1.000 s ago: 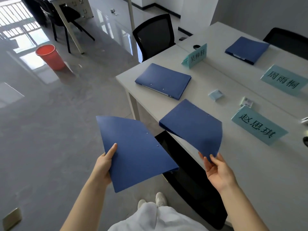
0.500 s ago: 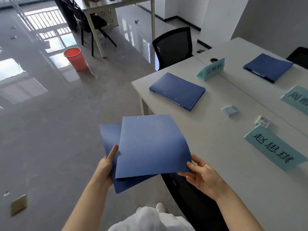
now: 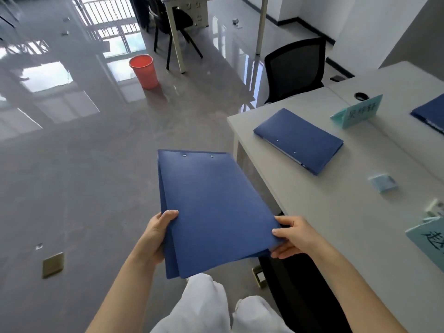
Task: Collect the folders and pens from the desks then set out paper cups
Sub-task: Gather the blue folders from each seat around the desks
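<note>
Open floor [image 3: 96, 188] is lying to the left and ahead, with only a red bucket [image 3: 143, 71] and a far chair [image 3: 173, 25] standing well off. To the right, the worktop [image 3: 312, 200] edge is running close beside the held folders [image 3: 216, 212]. On it, a blue folder [image 3: 299, 140], a name card [image 3: 358, 111] and a small pad [image 3: 382, 182] are sitting apart, leaving bare lanes between them. A black chair [image 3: 296, 68] is blocking the far end.

Held folders [image 3: 216, 207] showing dark blue, two silver rivets on top. Desk folder [image 3: 300, 140] matching blue. Desk [image 3: 324, 207] reading off-white. Name cards [image 3: 358, 111] showing teal with dark characters. Bucket [image 3: 143, 70] glowing orange-red. Chair [image 3: 296, 68] looking black. Floor [image 3: 84, 176] showing glossy grey. Trousers [image 3: 206, 308] looking white.
</note>
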